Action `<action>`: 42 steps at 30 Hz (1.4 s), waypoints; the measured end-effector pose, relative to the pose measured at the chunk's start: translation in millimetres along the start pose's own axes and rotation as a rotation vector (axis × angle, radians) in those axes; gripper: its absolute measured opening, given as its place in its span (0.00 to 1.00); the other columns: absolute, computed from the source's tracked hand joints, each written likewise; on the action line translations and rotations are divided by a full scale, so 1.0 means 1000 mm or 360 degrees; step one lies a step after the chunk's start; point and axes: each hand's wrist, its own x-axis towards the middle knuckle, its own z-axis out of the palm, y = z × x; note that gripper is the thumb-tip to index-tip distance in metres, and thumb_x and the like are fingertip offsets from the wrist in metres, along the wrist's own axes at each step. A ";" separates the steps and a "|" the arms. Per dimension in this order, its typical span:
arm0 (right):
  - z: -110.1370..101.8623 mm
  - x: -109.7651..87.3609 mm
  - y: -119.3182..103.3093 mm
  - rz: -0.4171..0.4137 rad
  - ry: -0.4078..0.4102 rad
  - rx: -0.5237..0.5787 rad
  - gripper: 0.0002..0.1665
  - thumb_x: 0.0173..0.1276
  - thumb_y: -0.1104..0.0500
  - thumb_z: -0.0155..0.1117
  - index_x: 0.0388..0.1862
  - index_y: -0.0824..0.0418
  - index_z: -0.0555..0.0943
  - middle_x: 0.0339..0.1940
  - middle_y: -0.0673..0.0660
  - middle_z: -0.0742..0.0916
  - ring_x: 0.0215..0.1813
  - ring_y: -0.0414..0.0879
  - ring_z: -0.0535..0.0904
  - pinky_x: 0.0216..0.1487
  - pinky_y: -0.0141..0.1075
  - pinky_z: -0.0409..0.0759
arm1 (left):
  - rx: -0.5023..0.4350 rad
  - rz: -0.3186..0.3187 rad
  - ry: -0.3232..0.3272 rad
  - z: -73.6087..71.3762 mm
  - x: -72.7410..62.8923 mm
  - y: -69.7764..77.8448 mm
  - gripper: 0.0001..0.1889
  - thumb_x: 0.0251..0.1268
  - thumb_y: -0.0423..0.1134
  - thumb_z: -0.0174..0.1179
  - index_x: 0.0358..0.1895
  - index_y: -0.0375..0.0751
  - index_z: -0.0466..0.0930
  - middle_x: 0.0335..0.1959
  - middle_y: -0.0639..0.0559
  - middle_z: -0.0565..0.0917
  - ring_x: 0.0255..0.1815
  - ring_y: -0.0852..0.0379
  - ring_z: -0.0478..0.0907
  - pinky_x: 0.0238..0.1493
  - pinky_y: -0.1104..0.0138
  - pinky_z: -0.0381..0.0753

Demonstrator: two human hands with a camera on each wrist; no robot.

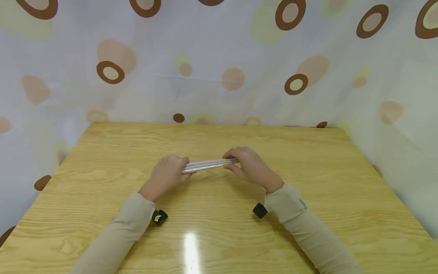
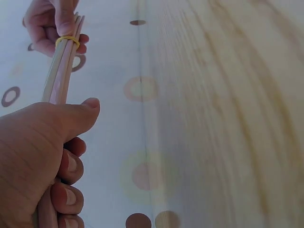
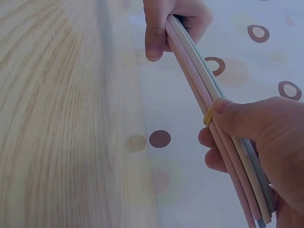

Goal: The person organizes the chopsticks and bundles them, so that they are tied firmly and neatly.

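A bundle of thin pastel chopsticks in pink, beige and grey-green is held above the table between both hands. My left hand grips one end, with its fingers curled round the sticks in the left wrist view. Near the other end, a yellow rubber band encircles the bundle. My right hand pinches the sticks at the band, with the thumb on one side and fingertips on the other. In the right wrist view, stick ends stick out past the right hand; the ends inside the left hand are hidden.
Below the hands lies a light wood-grain table. A white cloth with brown and beige circles hangs behind it and along the sides. Small black devices sit at both wrists, one beside the left cuff.
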 end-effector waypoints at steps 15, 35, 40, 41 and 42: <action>0.001 0.003 -0.008 -0.0019 -0.0079 -0.0006 0.12 0.59 0.60 0.72 0.41 0.63 0.83 0.31 0.54 0.88 0.25 0.39 0.79 0.32 0.32 0.78 | -0.0009 0.0037 -0.0013 0.001 0.005 0.005 0.17 0.54 0.50 0.70 0.24 0.43 0.77 0.14 0.54 0.75 0.14 0.61 0.66 0.17 0.68 0.69; -0.004 0.003 -0.001 0.0115 -0.0212 -0.0131 0.16 0.62 0.55 0.70 0.46 0.61 0.83 0.35 0.54 0.89 0.25 0.38 0.80 0.32 0.35 0.79 | -0.0189 -0.0065 -0.0086 0.006 0.006 -0.003 0.15 0.55 0.49 0.70 0.24 0.43 0.79 0.17 0.54 0.77 0.15 0.62 0.65 0.18 0.69 0.68; -0.004 0.004 -0.003 0.0076 -0.0163 -0.0172 0.15 0.61 0.55 0.71 0.44 0.62 0.84 0.36 0.54 0.89 0.28 0.41 0.83 0.34 0.37 0.81 | -0.0202 -0.0041 -0.0087 0.005 0.007 -0.002 0.15 0.55 0.49 0.70 0.24 0.43 0.79 0.16 0.55 0.77 0.15 0.62 0.65 0.19 0.69 0.68; -0.004 0.004 -0.003 0.0065 -0.0151 -0.0184 0.15 0.61 0.54 0.71 0.43 0.62 0.85 0.36 0.54 0.89 0.29 0.42 0.84 0.35 0.37 0.81 | -0.0200 -0.0038 -0.0083 0.004 0.007 -0.001 0.15 0.55 0.49 0.70 0.24 0.43 0.79 0.16 0.55 0.77 0.15 0.62 0.65 0.19 0.69 0.68; -0.005 0.004 -0.004 0.0053 -0.0143 -0.0195 0.15 0.61 0.54 0.71 0.43 0.62 0.85 0.36 0.54 0.89 0.30 0.42 0.84 0.35 0.37 0.82 | -0.0203 -0.0036 -0.0078 0.004 0.007 -0.001 0.15 0.55 0.49 0.70 0.24 0.43 0.79 0.16 0.55 0.77 0.14 0.63 0.65 0.18 0.70 0.68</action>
